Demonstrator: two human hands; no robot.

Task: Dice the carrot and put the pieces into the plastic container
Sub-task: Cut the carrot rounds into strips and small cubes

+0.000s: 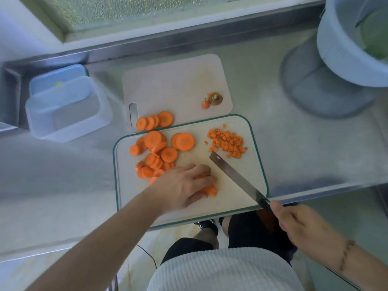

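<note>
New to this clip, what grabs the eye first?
Orange on white: carrot rounds heaped on the left of the near cutting board, and a small pile of diced carrot at its far right. Then the knife, slanting across the board from the right hand, while the left hand covers cut carrot pieces mid-board.

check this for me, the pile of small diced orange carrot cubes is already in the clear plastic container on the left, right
Not right. The head view shows the pile of small diced orange carrot cubes lying on the green-rimmed white cutting board, at its far right corner; the clear plastic container on the left holds no carrot.
</note>
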